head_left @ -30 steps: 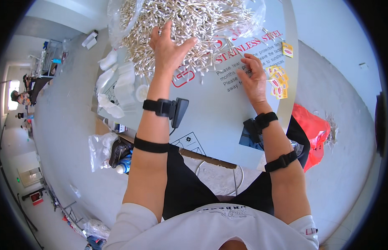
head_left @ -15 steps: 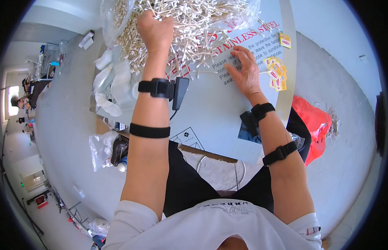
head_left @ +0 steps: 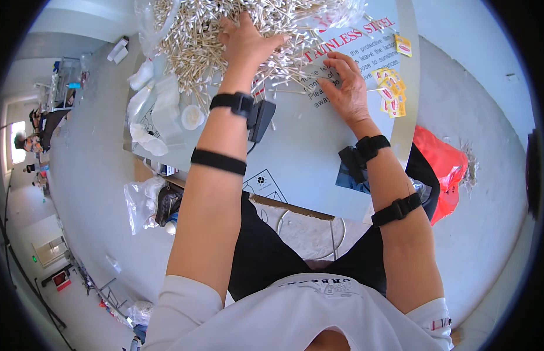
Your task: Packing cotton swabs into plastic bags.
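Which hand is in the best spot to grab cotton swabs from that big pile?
Probably the left hand: its spread fingers are right at the pile of cotton swabs. The right hand sits off to the side, between the pile and the yellow papers.

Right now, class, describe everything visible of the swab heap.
The heap of cotton swabs is a loose jumble of pale, wood-looking sticks with white tips, pointing every way. It lies on the grey table, running past the picture's top edge. Clear plastic flanks it left and right. The left hand, fingers spread, is over it, seemingly touching.
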Tool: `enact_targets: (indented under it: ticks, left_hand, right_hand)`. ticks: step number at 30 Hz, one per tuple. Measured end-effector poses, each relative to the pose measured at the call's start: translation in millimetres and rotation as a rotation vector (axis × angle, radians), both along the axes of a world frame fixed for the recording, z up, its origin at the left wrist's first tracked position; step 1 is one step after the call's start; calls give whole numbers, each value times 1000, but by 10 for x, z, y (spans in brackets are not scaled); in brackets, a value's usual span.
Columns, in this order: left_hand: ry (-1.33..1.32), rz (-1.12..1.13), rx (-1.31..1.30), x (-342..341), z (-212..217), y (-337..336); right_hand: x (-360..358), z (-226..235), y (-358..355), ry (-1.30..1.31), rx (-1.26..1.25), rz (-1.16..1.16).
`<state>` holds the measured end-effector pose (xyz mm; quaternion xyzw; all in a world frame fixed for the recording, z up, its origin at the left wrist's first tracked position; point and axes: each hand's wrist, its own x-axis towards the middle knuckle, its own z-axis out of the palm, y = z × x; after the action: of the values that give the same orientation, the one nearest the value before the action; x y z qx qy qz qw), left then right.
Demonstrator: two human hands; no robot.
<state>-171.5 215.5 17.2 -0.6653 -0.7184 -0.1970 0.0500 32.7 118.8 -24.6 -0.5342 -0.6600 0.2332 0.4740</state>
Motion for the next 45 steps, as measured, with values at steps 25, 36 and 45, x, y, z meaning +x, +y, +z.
enact_targets:
  ticks: [25, 36, 45]
  left_hand:
    - [-330, -168, -148, -85, 24, -1605]
    - [18, -268, -43, -105, -55, -1532]
    - [266, -395, -58, -88, -44, -1708]
  right_hand:
    - [-435, 244, -212, -301, 116, 263]
    - [-387, 165, -225, -446, 87, 137]
    - [-394, 249, -249, -502, 25, 174]
